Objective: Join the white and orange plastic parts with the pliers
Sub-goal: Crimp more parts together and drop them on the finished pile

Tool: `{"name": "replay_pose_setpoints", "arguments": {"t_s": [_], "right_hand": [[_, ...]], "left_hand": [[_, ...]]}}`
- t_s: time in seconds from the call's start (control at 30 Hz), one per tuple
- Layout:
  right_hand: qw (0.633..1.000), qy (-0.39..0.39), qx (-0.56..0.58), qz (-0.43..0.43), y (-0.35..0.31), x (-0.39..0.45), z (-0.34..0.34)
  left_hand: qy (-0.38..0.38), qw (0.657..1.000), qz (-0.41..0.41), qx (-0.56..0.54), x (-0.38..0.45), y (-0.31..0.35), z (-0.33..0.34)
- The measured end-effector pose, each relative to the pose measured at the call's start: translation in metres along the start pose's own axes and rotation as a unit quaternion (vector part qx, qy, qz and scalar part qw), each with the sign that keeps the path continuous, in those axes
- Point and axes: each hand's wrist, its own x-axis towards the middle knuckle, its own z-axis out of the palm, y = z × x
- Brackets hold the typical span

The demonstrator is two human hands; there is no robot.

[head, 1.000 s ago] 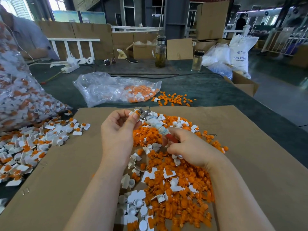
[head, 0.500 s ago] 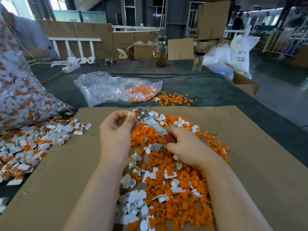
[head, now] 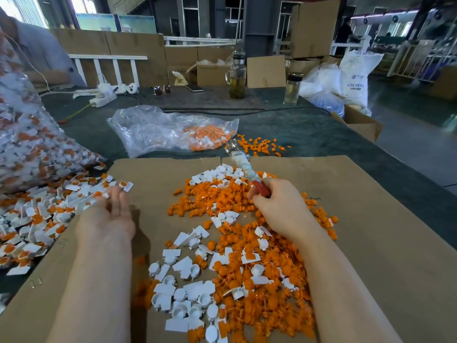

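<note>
A heap of loose orange plugs (head: 217, 199) and white tabbed cups (head: 183, 293) covers the middle of the cardboard sheet (head: 371, 219). My right hand (head: 279, 206) grips the red handles of the pliers (head: 243, 163), whose cloth-wrapped shaft and metal jaws point up and away over the heap. My left hand (head: 111, 211) is off to the left, fingers stretched out over the near edge of the pile of joined white-and-orange pieces (head: 44, 214). Motion blur hides whether a piece is at its fingertips.
A clear bag (head: 173, 129) with orange and white parts lies beyond the cardboard, with scattered orange plugs (head: 259, 144) beside it. A big full bag (head: 27, 134) stands at left. Two glass bottles (head: 237, 75), a power strip (head: 103, 97) and cardboard boxes sit at the back.
My left hand has left the pliers' jaws and swung left to the pile of joined pieces. My right hand has stayed put, and the pliers now point further away.
</note>
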Motion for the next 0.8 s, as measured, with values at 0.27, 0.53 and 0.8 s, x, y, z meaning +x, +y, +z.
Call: {"name": "replay_pose_setpoints", "arguments": {"t_s": [0.27, 0.53, 0.8], "right_hand": [[0.995, -0.017, -0.095, -0.024, 0.002, 0.004, 0.011], [0.986, -0.038, -0.155, -0.044, 0.003, 0.007, 0.025], [0.991, -0.038, -0.128, -0.031, 0.006, 0.009, 0.021]], "left_hand": [[-0.026, 0.998, 0.053, 0.01, 0.004, 0.0, 0.0], [-0.287, 0.662, 0.142, 0.678, -0.032, -0.031, -0.003], [-0.377, 0.373, 0.188, 0.827, -0.031, -0.057, -0.012]]}}
